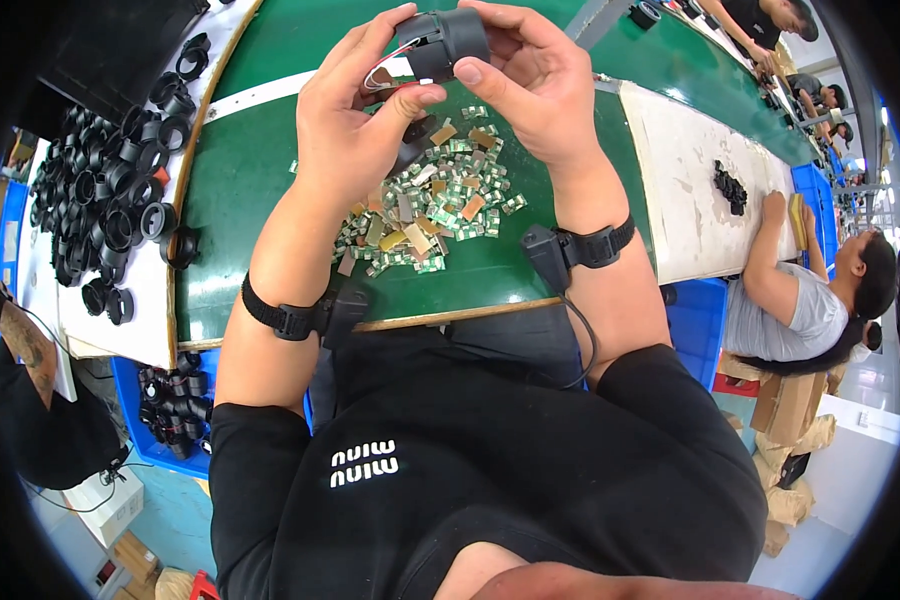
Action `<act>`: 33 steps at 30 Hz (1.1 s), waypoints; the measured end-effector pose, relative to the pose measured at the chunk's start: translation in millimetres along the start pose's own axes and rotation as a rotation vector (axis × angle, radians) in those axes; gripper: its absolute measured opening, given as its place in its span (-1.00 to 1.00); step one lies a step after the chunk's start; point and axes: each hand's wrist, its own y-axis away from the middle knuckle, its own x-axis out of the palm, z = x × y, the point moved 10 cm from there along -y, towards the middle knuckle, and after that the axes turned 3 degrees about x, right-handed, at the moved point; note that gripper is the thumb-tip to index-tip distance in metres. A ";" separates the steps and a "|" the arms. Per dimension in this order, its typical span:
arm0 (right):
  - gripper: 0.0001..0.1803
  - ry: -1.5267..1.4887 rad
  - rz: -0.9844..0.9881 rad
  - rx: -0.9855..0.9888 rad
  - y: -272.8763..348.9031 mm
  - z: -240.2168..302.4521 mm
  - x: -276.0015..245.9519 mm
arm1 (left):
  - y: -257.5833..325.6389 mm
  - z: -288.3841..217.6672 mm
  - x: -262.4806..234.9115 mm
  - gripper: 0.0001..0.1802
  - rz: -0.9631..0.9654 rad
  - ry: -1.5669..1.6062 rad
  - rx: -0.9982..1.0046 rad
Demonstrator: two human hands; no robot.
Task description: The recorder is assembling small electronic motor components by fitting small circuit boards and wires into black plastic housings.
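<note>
Far left: heap of black rings (pixel 105 205) on a white sheet, more in a blue bin (pixel 175 405) below the table edge.

Left hand (pixel 355 115) is raised over the green table (pixel 260 200), fingers curled, thumb and forefinger pinching near the red and white wires (pixel 388 72) that come out of the housing's left end.

Housing (pixel 448 42), a black cylinder, sits between both hands at the top of the view, off the table. Long axis runs roughly left to right, wired end toward the left hand. Both hands touch it; neither is clearly nearer.

Below the hands: a pile of small green and tan chips (pixel 430 205) on the table.

Right hand (pixel 530 90) grips the housing's right end, thumb in front, fingers wrapped over the top.

Far right: a seated co-worker (pixel 800 300) at a white bench (pixel 690 170), well apart.
</note>
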 end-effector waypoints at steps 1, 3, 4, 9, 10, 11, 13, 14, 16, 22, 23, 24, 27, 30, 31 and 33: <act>-0.44 0.020 -0.003 0.025 0.0 -2.2 -0.6 | -0.1 0.8 -0.9 -0.30 -0.017 0.034 -0.010; -0.45 0.042 -0.018 0.011 1.3 -0.4 -1.4 | 0.8 3.1 2.6 -0.31 -0.013 0.069 -0.071; -0.45 0.065 -0.030 -0.002 2.1 1.5 -1.5 | 1.6 7.3 4.7 -0.33 -0.011 0.103 -0.132; -0.46 0.009 -0.053 -0.057 3.6 10.8 5.4 | 0.6 6.7 3.8 -0.36 0.002 0.113 -0.137; -0.46 0.044 -0.041 -0.064 3.6 13.0 6.2 | 0.4 5.8 4.1 -0.36 0.006 0.118 -0.134; -0.46 0.044 -0.038 -0.065 3.9 14.3 5.9 | 0.2 4.5 4.2 -0.36 0.004 0.118 -0.133; -0.44 0.058 -0.034 0.026 4.7 6.9 4.4 | -1.9 -1.9 4.8 -0.35 -0.014 0.124 -0.111; -0.44 0.057 -0.032 0.026 4.1 6.0 2.8 | -2.5 -1.9 4.6 -0.35 -0.016 0.123 -0.111; -0.41 0.031 0.022 -0.075 2.7 13.6 5.0 | -4.5 -8.5 6.5 -0.34 0.019 0.075 -0.039; -0.38 0.082 0.030 0.031 3.3 7.4 3.3 | 3.5 6.0 7.0 -0.31 0.066 -0.025 -0.153; -0.38 0.081 0.026 0.032 3.3 6.9 3.5 | 4.1 6.5 8.3 -0.31 0.069 -0.025 -0.155; -0.39 0.071 0.020 0.033 3.0 5.7 4.3 | 3.2 3.6 7.9 -0.31 0.038 0.014 -0.143; -0.43 -0.015 0.012 0.047 3.3 -0.8 5.9 | 3.9 6.6 8.1 -0.30 -0.002 0.100 -0.159; -0.53 -0.274 -0.032 0.147 6.2 -27.6 6.5 | 3.5 11.9 13.7 -0.26 0.018 0.234 -0.232; -0.52 -0.458 -0.074 0.236 6.9 -42.7 6.5 | 3.9 14.7 18.8 -0.23 0.048 0.321 -0.279; -0.31 -0.640 -0.072 0.319 3.8 -53.6 4.8 | 2.9 25.3 20.0 -0.23 0.075 0.328 -0.353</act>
